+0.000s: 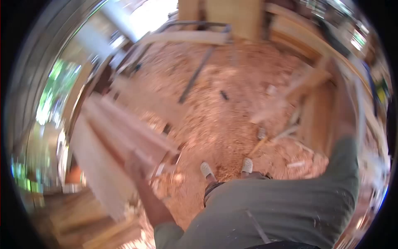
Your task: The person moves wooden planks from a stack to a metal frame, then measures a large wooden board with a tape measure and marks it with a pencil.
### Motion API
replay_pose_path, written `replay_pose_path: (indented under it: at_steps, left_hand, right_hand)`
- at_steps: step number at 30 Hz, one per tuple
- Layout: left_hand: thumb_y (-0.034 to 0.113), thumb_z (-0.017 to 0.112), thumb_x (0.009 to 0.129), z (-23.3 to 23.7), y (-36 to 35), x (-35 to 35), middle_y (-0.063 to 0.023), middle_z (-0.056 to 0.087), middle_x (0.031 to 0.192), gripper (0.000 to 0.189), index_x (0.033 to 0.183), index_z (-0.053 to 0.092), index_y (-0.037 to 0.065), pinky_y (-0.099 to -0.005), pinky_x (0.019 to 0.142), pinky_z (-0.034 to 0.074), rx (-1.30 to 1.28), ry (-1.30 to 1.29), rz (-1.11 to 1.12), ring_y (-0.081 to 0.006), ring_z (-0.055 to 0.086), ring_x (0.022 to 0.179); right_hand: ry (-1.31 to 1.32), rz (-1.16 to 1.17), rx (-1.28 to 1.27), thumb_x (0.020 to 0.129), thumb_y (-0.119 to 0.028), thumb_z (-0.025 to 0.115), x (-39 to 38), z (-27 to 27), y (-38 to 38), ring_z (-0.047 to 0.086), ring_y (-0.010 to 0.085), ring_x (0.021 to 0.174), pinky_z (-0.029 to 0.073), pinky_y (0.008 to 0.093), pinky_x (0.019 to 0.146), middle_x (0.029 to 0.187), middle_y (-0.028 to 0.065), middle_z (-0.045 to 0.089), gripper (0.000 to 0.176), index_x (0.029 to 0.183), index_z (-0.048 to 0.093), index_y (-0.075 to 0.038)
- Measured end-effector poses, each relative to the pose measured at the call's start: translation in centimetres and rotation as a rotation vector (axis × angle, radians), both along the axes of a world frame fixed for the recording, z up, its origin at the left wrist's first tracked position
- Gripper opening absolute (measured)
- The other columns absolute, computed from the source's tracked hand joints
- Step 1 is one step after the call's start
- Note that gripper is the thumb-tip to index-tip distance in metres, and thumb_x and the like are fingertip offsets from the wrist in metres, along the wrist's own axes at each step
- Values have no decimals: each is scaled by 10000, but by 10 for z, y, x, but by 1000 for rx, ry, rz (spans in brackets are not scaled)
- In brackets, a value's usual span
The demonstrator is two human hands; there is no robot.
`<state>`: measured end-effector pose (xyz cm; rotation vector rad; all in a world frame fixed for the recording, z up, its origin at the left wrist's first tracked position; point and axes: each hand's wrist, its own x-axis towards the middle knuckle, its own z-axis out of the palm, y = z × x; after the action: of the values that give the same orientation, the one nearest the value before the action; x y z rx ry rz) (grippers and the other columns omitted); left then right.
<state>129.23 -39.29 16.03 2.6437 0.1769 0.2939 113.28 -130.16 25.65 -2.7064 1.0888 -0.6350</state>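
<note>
My left hand [134,164] is at the lower left, blurred by motion, against the near side of several long pale boards [124,128]. Its fingers cannot be made out. On the right my arm stretches far forward, and my right hand [332,68] is a smear at the end of a light wooden piece [309,85]. That piece slants down to the left over the floor. Whether the right fingers are closed round it is too blurred to tell. A brown wooden panel [317,118] stands just below it, beside my forearm.
Reddish shavings cover the floor [207,124] round my two shoes. A metal frame with a pale board [186,37] stands ahead. More planks [298,35] lie at the upper right, and timber [78,213] at the lower left. Sticks [286,133] lie near the panel.
</note>
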Motion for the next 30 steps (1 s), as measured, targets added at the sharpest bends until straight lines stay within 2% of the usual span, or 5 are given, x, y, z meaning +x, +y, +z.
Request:
replay_pose_path:
  at_steps: [13,17,21,23,30]
  left_hand:
    - [412,556,885,-24,-8,-29,-213,672,983,495,1074,645,-36,-387,808,469,-494,46,317,-296,639,906]
    - [433,530,928,-62,-62,-77,-74,615,814,477,978,645,-27,-319,742,461,-1377,-624,723,-203,577,737]
    - [503,550,896,-193,-118,-166,-41,531,696,473,804,588,40,-335,528,411,-1520,2,963,-152,512,644]
    - [610,586,812,-323,-138,-214,-54,479,628,564,932,565,59,-392,485,397,-2194,524,736,-189,501,614]
    - [758,578,698,-287,-132,-282,-244,431,1238,994,1417,300,131,-541,835,444,-2250,381,1168,-382,495,1059]
  right_hand:
    - [152,864,147,562,-133,777,36,49,356,599,386,769,466,434,660,783,172,602,312,782,572,-53]
    - [221,1245,32,520,-145,818,47,34,431,599,380,787,465,450,692,797,162,605,393,812,577,-42]
    - [188,1439,55,495,-155,852,21,104,481,615,382,812,484,433,715,841,169,632,514,941,623,-40]
    - [107,1557,3,490,-177,862,4,143,480,622,375,813,490,424,728,869,164,642,566,986,631,-35]
    - [-603,1462,-148,709,-485,743,-28,192,306,581,238,931,459,338,808,1120,185,568,783,1222,507,58]
